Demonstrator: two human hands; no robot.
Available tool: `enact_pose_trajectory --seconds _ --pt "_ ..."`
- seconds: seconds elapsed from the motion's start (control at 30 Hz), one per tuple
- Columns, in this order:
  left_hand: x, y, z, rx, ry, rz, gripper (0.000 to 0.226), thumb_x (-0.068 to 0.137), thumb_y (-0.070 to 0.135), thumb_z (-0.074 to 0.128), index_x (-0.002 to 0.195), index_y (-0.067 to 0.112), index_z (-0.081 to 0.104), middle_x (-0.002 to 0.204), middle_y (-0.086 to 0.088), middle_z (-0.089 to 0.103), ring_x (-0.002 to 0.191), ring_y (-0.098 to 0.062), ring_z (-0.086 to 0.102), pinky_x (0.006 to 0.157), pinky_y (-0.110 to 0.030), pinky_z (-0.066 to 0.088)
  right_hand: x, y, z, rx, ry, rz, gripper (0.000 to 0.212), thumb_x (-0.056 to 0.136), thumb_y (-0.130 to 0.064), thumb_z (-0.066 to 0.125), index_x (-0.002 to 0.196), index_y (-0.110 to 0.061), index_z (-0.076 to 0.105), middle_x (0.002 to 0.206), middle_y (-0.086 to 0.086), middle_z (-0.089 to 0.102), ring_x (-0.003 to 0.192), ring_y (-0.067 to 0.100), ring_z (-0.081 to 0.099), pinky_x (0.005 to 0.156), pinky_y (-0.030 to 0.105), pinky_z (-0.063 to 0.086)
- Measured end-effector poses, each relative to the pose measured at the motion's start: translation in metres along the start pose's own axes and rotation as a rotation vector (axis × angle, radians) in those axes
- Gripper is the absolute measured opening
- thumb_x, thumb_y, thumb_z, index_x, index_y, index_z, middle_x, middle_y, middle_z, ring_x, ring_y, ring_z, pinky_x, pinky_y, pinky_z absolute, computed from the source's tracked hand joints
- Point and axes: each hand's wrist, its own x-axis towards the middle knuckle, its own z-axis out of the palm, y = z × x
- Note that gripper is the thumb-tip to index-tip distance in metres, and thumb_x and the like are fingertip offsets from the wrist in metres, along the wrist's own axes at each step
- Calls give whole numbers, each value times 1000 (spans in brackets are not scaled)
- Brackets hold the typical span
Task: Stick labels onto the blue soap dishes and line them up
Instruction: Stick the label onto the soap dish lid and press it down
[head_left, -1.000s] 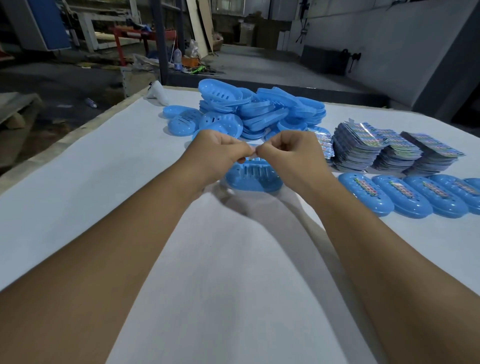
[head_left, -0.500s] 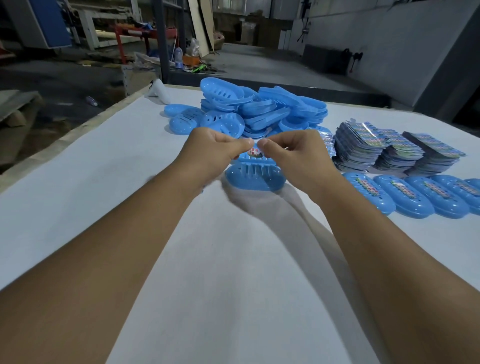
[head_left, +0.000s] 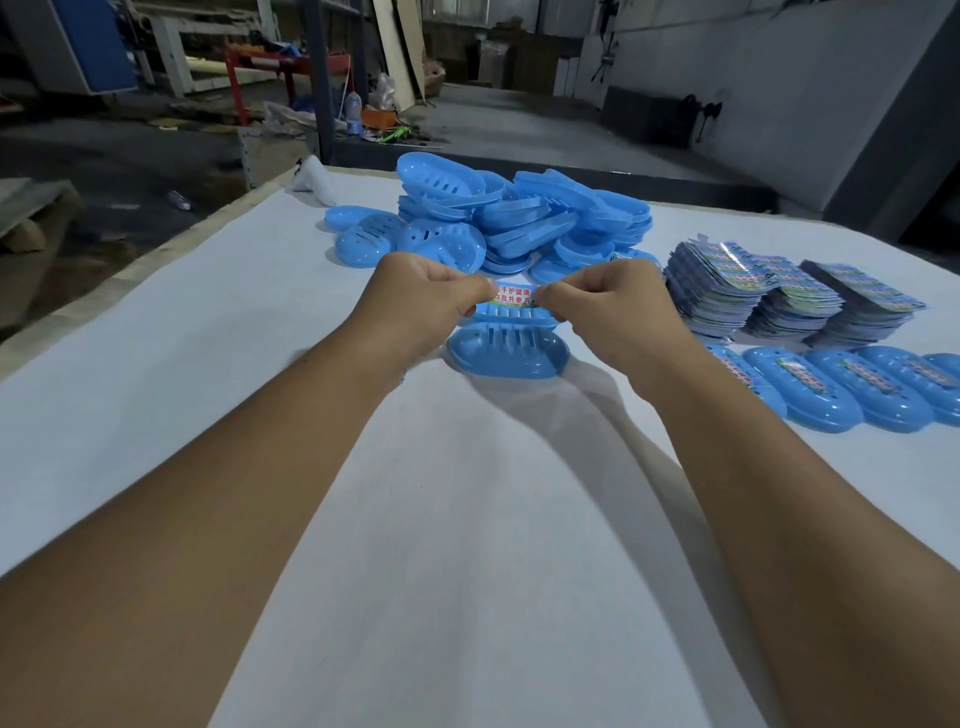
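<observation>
White sheeting covers the bench I work at, with a dim workshop floor and clutter beyond its far edge. Toward that far edge sits the heap of unlabelled blue soap dishes. At the right edge stand the stacks of label sheets, and nearer me than those runs the row of finished dishes, side by side and touching, each with its sticker on top.

My left hand and my right hand are both up over the middle of the bench, each with fingers curled and pinching one short end of a single label, which is stretched flat between them with its printing facing me. Directly below the label, and a little nearer to me, lies the soap dish I am working on, slotted face up, resting on the sheeting. A second blue piece shows just behind it under my fingers; I cannot tell whether it is part of the same dish.

What matters for the coming move, as I judge it, is that the label's long axis runs left to right, matching the long axis of the dish beneath. Both hands are about equally near, so I would lower the label straight down and press it on.
</observation>
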Motion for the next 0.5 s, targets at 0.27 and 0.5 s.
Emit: enact_pose_trajectory --seconds 0.27,0.5 --pt "6 -16 10 65 -23 28 26 76 42 80 75 16 77 67 3 73 56 -13 68 56 -27 58 0 1 -1 -79 -49 143 48 71 -45 83 74 1 71 58 2 50 45 12 35 43 20 30" --pt "13 -27 15 265 43 86 29 74 45 79 64 19 73 63 5 71 60 -10 67 71 -36 58 1 3 5 -196 -97 169 46 73 -44 85 56 -17 51 41 -6 29 38 14 23 44 24 24"
